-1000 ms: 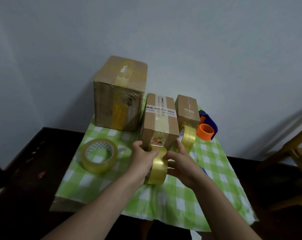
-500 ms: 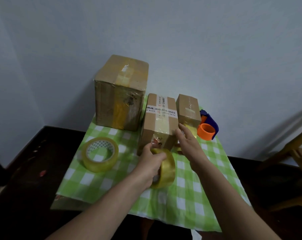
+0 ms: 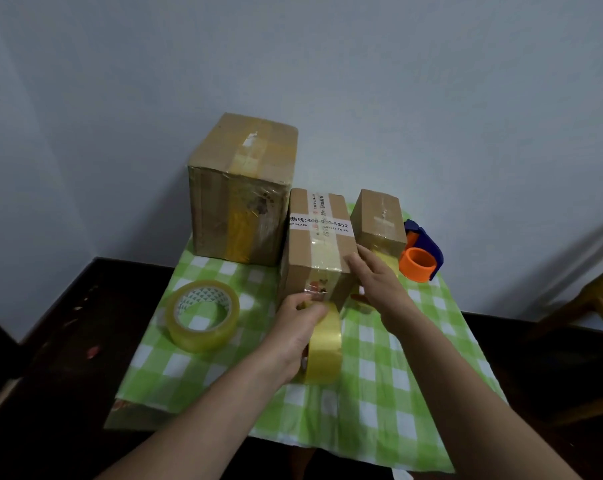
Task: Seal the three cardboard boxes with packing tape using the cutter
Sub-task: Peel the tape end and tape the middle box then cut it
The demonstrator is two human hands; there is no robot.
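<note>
Three cardboard boxes stand at the back of the table: a large box [image 3: 241, 188], a middle box [image 3: 315, 247] with a white label, and a small box [image 3: 379, 220]. My left hand [image 3: 300, 327] grips a yellow tape roll [image 3: 324, 351] held on edge just below the middle box's front face. My right hand [image 3: 376, 278] lies with fingers spread against the middle box's right front corner. An orange and blue tape cutter [image 3: 419, 254] sits to the right of the small box. A third yellow roll behind my right hand is mostly hidden.
A second clear tape roll [image 3: 203, 317] lies flat on the green checked tablecloth [image 3: 379, 393] at the left. A dark floor surrounds the small table. A wooden chair [image 3: 591, 299] stands at the right. The wall is close behind the boxes.
My right hand left the roll and moved up to the middle box's corner. My left hand kept the roll and brought it closer to the box's front face.
</note>
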